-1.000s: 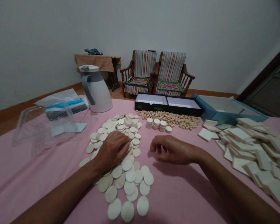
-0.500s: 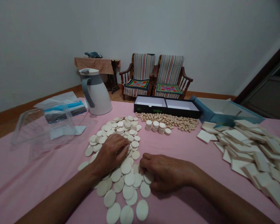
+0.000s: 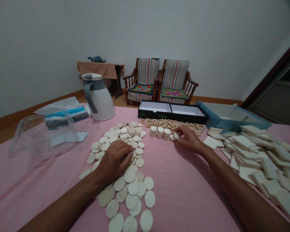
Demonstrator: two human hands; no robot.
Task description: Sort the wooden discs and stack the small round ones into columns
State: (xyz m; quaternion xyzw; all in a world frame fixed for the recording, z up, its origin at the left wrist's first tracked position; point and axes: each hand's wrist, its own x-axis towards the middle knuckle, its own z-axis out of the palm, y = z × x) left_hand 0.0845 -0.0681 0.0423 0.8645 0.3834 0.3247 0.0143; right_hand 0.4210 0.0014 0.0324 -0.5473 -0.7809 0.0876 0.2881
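Observation:
A loose pile of pale round wooden discs spreads over the pink tablecloth. My left hand lies palm down on the middle of this pile, fingers flat on the discs. My right hand reaches to the far side. Its fingertips pinch a small disc at the right end of a row of short disc stacks. Behind the stacks lies a strip of small wooden beads.
A heap of pale square tiles fills the right side. An open black box and a blue box stand at the back. At the left stand a white jug and a clear plastic container. Two striped chairs are behind the table.
My right hand went from the near edge of the disc pile forward to the small stacks, carrying a disc. My left hand stayed on the pile.

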